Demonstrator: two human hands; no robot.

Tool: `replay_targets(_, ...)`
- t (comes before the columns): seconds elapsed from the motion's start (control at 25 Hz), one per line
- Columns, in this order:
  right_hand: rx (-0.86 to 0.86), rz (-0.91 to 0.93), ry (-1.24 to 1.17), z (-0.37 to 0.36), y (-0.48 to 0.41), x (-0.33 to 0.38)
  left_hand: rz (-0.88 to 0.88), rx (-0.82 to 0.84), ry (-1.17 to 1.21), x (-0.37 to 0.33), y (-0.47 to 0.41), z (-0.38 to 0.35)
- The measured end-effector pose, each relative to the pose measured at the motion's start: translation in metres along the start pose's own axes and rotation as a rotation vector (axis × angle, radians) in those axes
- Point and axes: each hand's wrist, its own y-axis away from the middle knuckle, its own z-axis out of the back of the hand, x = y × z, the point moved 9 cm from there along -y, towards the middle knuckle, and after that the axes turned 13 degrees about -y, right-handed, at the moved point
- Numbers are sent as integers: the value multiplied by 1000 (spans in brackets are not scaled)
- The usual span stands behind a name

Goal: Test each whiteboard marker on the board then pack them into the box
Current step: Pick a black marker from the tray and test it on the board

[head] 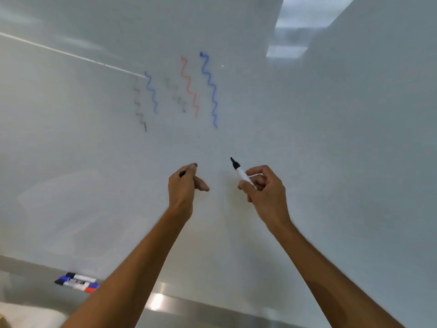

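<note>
My right hand [264, 188] is clamped round a black marker [241, 172], fingers curled on the white barrel, uncapped nib sticking out free. The long axis runs from my palm up and to the left, nib end leading, aimed at the whiteboard [331, 138]. My left hand [183, 183] pinches a small black piece, probably the cap [182, 174], but only a sliver shows, so that's a guess. It hangs about level with the right hand, off to the left, apart from the marker. Test marks sit well above both hands: a blue squiggle [209, 86] farthest right, a red squiggle [189, 86] just beside it, and another blue one plus two faint grey-black ones further left. There is bare board to the right of the blue squiggle, up from the nib, so I judge the next stroke takes the right hand up and forward roughly along the marker's own axis. The right hand does it; the left only carries the cap. The capped markers [76, 282] lie bunched on the ledge [189, 304] at low left, well apart from both hands and nearer my left arm. The box is not in view.
</note>
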Motion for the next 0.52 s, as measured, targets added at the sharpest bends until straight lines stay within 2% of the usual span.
replay_targets(0.12,-108,182,27,4,-19,50,-217,35,-97,-32,-3,-10)
replay_targets(0.2,-180,273,38,2,-31,77,-427,11,-222,-49,-3,-12)
replay_targets(0.32,-266,370,67,-10,-53,111,-741,-29,-621,-64,-6,-20)
replay_targets(0.4,-301,422,94,-22,-71,132,-864,-39,-841,-63,-15,-24)
replay_targets(0.52,-348,523,147,-40,-94,157,-967,0,-1010,-58,-30,-31)
